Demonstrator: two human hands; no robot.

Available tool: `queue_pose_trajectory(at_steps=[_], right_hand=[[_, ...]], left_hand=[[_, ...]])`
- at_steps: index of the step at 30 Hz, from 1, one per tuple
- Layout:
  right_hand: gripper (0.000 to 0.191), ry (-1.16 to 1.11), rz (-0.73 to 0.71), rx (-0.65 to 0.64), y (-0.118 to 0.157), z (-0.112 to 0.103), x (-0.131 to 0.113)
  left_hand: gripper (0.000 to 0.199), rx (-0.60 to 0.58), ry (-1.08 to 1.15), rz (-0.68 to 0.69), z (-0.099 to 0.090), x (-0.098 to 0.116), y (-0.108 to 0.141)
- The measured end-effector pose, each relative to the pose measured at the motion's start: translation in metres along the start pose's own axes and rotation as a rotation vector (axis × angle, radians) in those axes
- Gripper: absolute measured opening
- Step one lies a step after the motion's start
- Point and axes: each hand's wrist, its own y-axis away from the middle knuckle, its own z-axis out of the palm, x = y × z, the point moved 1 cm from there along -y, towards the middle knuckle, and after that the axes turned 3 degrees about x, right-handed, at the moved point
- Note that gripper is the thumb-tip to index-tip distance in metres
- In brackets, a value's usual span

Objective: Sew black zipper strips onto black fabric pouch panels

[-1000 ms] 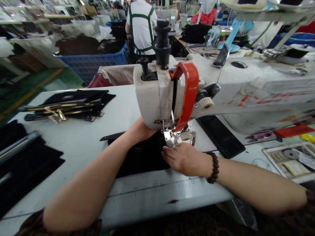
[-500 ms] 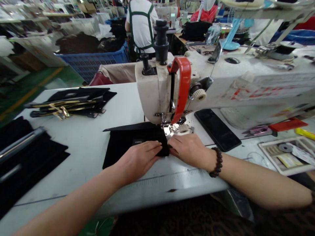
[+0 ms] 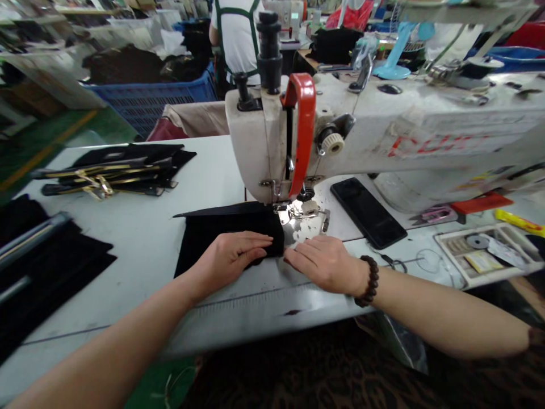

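Note:
A black fabric piece (image 3: 227, 224) lies on the white table, its right end under the needle area of a sewing machine (image 3: 255, 142). My left hand (image 3: 232, 254) rests on the fabric, fingers together and pointing right, pressing on its lower part. Just right of the fabric's lower right corner is my right hand (image 3: 321, 261), its fingers curled and closed near the edge. Whether those fingertips pinch the edge is too small to tell. A beaded bracelet (image 3: 369, 281) circles the right wrist.
Black pieces with gold zips (image 3: 110, 170) lie at the upper left, more black pieces (image 3: 55, 267) at the far left. Right of the needle are a phone (image 3: 368, 213), pink snippers (image 3: 436, 215) and a parts tray (image 3: 466, 278). Behind stand a blue crate (image 3: 157, 102) and a person (image 3: 240, 40).
The whole view has shifted a little. My left hand has slid left on the fabric, covering its label. My right hand sits slightly lower beside the corner, farther from the needle.

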Motion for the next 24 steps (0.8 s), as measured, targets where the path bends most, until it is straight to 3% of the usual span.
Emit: queue_pose_trajectory(at_steps=[9, 15, 21, 24], right_hand=[[0.011, -0.011, 0.072, 0.045, 0.000, 0.002, 0.000], [0.012, -0.053, 0.133, 0.029, 0.000, 0.006, -0.002], [0.017, -0.103, 0.171, -0.113, -0.003, 0.013, -0.001], [0.018, -0.112, 0.188, -0.101, -0.003, 0.013, 0.000]], left_hand=[[0.028, 0.098, -0.244, 0.151, 0.011, 0.003, 0.010], [0.017, 0.172, -0.185, 0.003, 0.009, 0.006, 0.006], [0.019, 0.069, -0.026, -0.086, -0.001, 0.002, 0.004], [0.017, 0.111, -0.040, -0.097, -0.001, -0.001, 0.005]])
